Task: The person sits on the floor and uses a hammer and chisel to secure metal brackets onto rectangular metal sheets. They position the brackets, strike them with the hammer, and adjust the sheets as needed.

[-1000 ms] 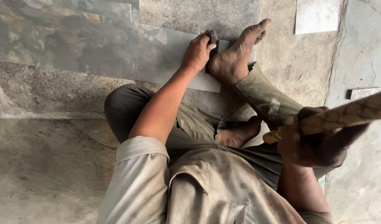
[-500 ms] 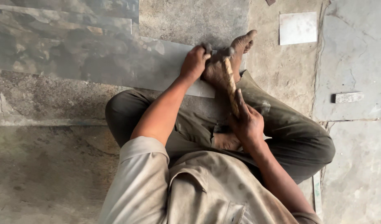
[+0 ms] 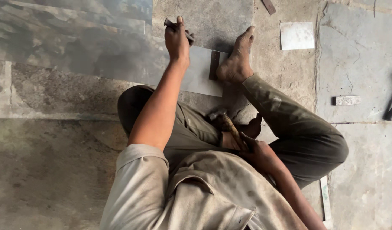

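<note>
Left hand (image 3: 177, 40) grips a chisel (image 3: 175, 26) on the far grey sheet (image 3: 119, 59); right hand (image 3: 257, 153) clasps a hammer (image 3: 228, 125) near; white square plate (image 3: 297, 35) far right.

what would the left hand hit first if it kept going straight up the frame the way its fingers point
Probably nothing solid: past the left hand and the dark metal tool in its grip, the line leaves the metal sheet for bare concrete floor. Depth is hard to judge from above.
</note>
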The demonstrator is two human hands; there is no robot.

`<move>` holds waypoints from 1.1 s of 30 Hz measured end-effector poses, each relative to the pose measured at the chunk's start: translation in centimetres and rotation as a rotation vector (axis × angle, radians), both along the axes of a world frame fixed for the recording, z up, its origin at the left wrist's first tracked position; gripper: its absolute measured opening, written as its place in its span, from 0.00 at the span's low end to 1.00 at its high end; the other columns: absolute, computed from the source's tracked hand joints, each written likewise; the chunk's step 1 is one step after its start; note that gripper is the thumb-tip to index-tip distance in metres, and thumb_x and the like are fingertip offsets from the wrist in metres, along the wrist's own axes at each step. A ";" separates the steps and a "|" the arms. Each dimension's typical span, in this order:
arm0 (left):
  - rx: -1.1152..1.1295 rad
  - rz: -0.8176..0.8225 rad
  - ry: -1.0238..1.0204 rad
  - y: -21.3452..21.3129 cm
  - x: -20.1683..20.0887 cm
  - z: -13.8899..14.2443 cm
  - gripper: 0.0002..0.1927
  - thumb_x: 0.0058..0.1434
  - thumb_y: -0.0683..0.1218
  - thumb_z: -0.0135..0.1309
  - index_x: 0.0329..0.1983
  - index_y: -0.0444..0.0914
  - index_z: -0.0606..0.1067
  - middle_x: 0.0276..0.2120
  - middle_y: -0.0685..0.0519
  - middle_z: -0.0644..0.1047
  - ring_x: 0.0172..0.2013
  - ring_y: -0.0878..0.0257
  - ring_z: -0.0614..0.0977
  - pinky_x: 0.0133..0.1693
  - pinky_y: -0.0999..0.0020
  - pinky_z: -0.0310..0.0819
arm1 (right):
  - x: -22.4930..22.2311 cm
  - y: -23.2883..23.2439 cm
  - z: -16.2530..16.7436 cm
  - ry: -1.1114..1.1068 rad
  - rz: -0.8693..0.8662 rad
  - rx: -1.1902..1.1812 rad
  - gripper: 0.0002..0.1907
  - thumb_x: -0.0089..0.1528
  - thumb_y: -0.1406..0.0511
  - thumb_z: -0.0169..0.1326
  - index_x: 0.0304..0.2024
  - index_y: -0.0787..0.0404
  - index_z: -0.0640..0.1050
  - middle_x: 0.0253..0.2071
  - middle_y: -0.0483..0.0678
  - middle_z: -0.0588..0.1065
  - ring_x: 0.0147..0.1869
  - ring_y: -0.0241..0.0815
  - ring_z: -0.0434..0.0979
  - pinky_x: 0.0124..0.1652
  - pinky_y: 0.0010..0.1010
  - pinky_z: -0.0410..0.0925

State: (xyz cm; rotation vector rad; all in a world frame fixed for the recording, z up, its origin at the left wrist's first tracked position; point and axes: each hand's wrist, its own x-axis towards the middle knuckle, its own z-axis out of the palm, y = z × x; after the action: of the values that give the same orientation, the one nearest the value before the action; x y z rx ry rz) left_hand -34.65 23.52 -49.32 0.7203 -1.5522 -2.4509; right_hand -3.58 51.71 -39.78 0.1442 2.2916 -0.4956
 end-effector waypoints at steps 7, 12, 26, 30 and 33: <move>-0.353 -0.042 0.153 -6.9 4.8 1.1 0.21 0.74 0.55 0.57 0.29 0.38 0.72 0.23 0.56 0.70 0.22 0.64 0.70 0.24 0.63 0.67 | -0.4 -2.7 5.5 -0.024 0.280 0.257 0.28 0.60 0.48 0.56 0.62 0.43 0.76 0.42 0.56 0.82 0.44 0.55 0.83 0.45 0.45 0.75; -0.907 -0.113 -0.171 -9.4 7.7 3.4 0.21 0.70 0.58 0.55 0.29 0.38 0.78 0.26 0.49 0.82 0.26 0.55 0.82 0.31 0.53 0.74 | -7.4 -6.0 2.8 0.317 0.367 0.202 0.27 0.66 0.46 0.49 0.64 0.46 0.75 0.46 0.54 0.82 0.49 0.57 0.81 0.45 0.47 0.74; -1.281 -0.442 -0.554 -7.7 5.0 0.0 0.17 0.69 0.52 0.53 0.46 0.32 0.79 0.45 0.36 0.81 0.45 0.38 0.82 0.43 0.43 0.78 | -18.8 -7.8 -8.7 1.004 -0.055 0.088 0.14 0.60 0.59 0.58 0.48 0.54 0.80 0.46 0.58 0.71 0.52 0.62 0.71 0.50 0.49 0.69; -1.464 -0.725 -0.628 -4.7 2.2 -1.9 0.21 0.70 0.56 0.52 0.50 0.34 0.80 0.51 0.35 0.79 0.52 0.36 0.79 0.51 0.41 0.74 | -19.8 -2.4 -10.2 0.827 -0.218 0.113 0.15 0.60 0.66 0.54 0.50 0.60 0.76 0.47 0.62 0.72 0.52 0.63 0.73 0.51 0.49 0.69; -1.538 -0.807 -0.749 -2.1 1.6 -2.5 0.23 0.68 0.58 0.54 0.51 0.34 0.79 0.54 0.33 0.76 0.55 0.35 0.76 0.55 0.41 0.69 | -20.1 -0.1 -11.1 0.667 -0.391 0.129 0.15 0.62 0.65 0.53 0.49 0.65 0.72 0.46 0.67 0.74 0.52 0.66 0.76 0.50 0.52 0.71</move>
State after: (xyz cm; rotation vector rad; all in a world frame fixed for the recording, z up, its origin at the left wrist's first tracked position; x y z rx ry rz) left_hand -33.04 21.47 -51.85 0.6523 -3.5651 -0.3236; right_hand -23.68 51.62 -50.92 0.5720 2.9667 -0.6667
